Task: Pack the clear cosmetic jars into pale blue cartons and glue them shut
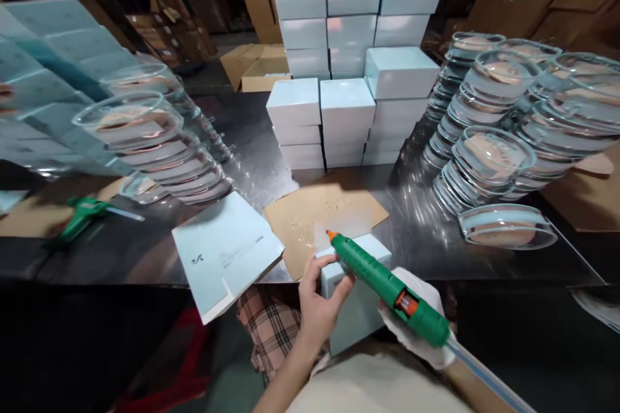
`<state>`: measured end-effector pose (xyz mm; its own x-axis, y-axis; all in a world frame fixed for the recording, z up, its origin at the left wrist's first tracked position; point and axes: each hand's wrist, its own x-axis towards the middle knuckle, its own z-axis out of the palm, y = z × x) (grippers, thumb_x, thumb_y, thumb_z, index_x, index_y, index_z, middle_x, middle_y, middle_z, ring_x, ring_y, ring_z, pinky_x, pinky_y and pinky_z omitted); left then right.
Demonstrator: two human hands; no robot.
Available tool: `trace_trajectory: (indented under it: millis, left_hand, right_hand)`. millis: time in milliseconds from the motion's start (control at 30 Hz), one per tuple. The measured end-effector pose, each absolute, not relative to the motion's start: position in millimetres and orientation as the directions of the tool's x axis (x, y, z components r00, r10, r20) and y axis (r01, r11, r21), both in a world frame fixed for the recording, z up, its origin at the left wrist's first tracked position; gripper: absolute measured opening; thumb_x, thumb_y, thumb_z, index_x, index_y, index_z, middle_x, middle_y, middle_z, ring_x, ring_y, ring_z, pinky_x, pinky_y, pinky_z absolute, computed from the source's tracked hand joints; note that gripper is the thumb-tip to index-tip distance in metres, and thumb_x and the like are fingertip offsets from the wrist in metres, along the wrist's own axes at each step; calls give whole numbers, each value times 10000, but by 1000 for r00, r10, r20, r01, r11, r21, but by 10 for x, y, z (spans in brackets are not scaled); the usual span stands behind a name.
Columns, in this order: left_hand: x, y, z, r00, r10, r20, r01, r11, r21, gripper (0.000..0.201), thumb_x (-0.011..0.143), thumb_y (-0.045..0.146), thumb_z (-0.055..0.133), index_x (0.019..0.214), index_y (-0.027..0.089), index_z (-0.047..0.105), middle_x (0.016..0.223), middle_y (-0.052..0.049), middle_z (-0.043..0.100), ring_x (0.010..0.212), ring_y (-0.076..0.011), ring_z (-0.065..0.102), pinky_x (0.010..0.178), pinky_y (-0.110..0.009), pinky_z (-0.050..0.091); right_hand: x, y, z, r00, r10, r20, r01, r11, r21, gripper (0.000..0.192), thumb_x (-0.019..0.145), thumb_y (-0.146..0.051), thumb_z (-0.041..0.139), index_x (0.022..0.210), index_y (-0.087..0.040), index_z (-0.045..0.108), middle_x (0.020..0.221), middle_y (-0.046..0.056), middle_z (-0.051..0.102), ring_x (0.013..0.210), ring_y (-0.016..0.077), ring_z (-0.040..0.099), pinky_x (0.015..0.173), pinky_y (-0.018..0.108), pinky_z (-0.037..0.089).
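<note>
A green hot glue gun (pixel 372 264) with an orange tip lies in the grip of my right hand (pixel 419 310), which wears a white glove. A clear glue stick runs out of its rear end. My left hand (pixel 320 303) is bare and closed on the near left corner of a pale blue box (pixel 361 313), thumb and fingers pinching its edge. The box leans at the table's front edge. Above its far side, the gun's tip points over a translucent flap or sheet (pixel 323 239). Part of the box is hidden behind the gun and glove.
A cardboard sheet (pixel 295 216) lies under the work. Left of it rests a marked pale blue box (pixel 225 245). Stacked blue boxes (pixel 295 103) stand behind. Glass dishes (pixel 489 155) rise in stacks right and left. A second green glue gun (pixel 84 213) lies far left.
</note>
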<state>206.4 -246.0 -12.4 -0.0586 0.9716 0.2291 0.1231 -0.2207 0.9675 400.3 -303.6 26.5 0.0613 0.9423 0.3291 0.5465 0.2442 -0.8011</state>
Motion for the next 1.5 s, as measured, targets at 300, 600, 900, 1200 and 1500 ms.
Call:
trace_trajectory:
  millis: [300,600,900,1200,1500]
  left_hand:
    - [2054,-2505,-173,-70,973,220,153,-207,966,319,802,459,838,1014,231,769,1077,-74,733,1089,-279,670,998,-392,509]
    - [1950,-2486,-198,-123,988,93,97,-81,992,391,742,515,848,985,221,763,1026,-67,717,982,-265,679,899,-364,544]
    - [1884,-2474,-152,-108,994,35,12,-34,999,423,728,543,846,973,216,736,970,-48,700,911,-242,669,809,-317,536]
    - [1941,-2430,-202,-40,999,-31,-119,26,993,500,683,586,867,962,211,690,1054,-81,701,915,-252,687,757,-306,534]
    - [1915,-2320,-306,-65,989,136,-231,-148,962,683,691,522,928,1212,308,541,1163,-46,657,1061,-226,657,927,-354,527]
  right_hand:
    - [4091,-2937,131,57,901,430,655,292,-697,56,830,-254,683,849,-236,634,768,35,693,649,216,684,611,332,575]
    - [4523,-2739,-123,451,854,-259,53,-315,-948,342,734,-553,726,695,-215,697,525,55,601,488,226,564,474,372,479]
    - [4526,-2034,-77,346,894,-285,134,-347,-928,388,783,-553,716,693,-176,713,691,133,756,701,276,735,634,352,583]
    - [4193,-2120,194,-54,971,-233,-64,-237,-969,642,726,-625,836,1149,-145,786,1157,140,790,1053,324,750,990,469,580]
    - [4499,-2184,202,-531,816,230,137,350,-927,576,865,-616,788,1284,-232,692,1354,129,593,1273,264,591,1110,469,473]
